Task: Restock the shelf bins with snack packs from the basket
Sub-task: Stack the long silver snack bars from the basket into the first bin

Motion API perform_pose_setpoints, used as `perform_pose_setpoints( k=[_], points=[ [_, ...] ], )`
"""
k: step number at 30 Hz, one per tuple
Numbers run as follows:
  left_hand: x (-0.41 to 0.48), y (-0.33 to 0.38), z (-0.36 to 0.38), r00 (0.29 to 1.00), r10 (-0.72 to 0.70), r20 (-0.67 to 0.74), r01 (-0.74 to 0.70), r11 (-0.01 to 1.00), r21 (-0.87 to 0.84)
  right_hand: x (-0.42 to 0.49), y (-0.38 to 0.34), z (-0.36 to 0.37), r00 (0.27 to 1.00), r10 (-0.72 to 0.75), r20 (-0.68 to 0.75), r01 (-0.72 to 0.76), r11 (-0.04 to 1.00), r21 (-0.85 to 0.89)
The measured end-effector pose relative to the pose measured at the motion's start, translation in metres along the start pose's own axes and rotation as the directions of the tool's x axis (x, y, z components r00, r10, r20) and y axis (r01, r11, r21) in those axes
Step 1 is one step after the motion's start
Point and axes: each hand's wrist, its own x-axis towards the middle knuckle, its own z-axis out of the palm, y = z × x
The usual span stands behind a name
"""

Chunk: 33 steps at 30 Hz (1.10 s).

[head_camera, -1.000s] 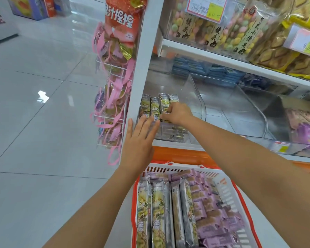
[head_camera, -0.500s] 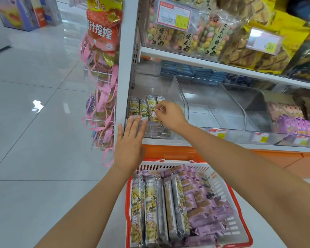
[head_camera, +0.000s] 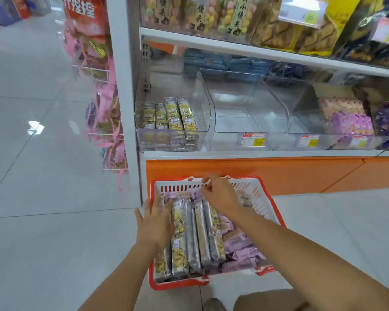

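Left hand (head_camera: 155,225) flat on basket (head_camera: 177,285) packs (head_camera: 199,239) | right hand (head_camera: 220,196) curled, grip unclear | left bin (head_camera: 142,140) part-filled

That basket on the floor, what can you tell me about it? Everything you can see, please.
The basket looks plastic: a red rim around white slotted walls. It sits upright on the tiled floor, right before the shelf's orange base. In its left half long yellow-green packs lie lengthwise; small purple packs are heaped on the right. The left hand rests flat on the long packs; the right hand hovers at the far end, fingers bent, grip unclear.
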Motion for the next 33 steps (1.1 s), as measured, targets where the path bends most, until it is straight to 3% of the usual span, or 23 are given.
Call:
perform_pose_setpoints(
  k=[4, 9, 15, 22, 27, 29, 33],
  points=[
    [-0.005, 0.000, 0.027, 0.988, -0.011, 0.151, 0.010, 1.000, 0.010, -0.020, 0.039, 0.031, 0.964, 0.189, 0.188, -0.163, 0.976, -0.145],
    [-0.006, -0.001, 0.039, 0.987, -0.005, 0.158, -0.003, 0.999, 0.049, -0.032, 0.058, 0.053, 0.848, 0.379, 0.370, -0.275, 0.912, -0.303],
    [-0.007, 0.000, 0.043, 0.988, -0.016, 0.156, 0.008, 0.998, 0.055, -0.033, 0.064, 0.061, 0.801, 0.437, 0.409, -0.342, 0.895, -0.286],
    [-0.005, 0.002, 0.037, 0.980, -0.021, 0.198, 0.010, 0.999, 0.052, -0.041, 0.067, 0.055, 0.815, 0.387, 0.430, -0.343, 0.922, -0.179],
    [0.000, -0.002, 0.020, 0.985, 0.009, 0.173, -0.010, 1.000, 0.005, -0.042, 0.057, 0.031, 0.912, 0.210, 0.353, -0.234, 0.972, 0.025],
    [0.002, -0.004, 0.009, 0.996, 0.023, 0.081, -0.020, 0.999, -0.028, -0.043, 0.049, 0.016, 0.943, 0.124, 0.310, -0.162, 0.982, 0.099],
    [0.012, -0.008, -0.022, 0.964, 0.050, -0.260, -0.073, 0.994, -0.080, -0.038, 0.034, -0.014, 0.956, -0.030, 0.292, -0.031, 0.979, 0.202]
  ],
)
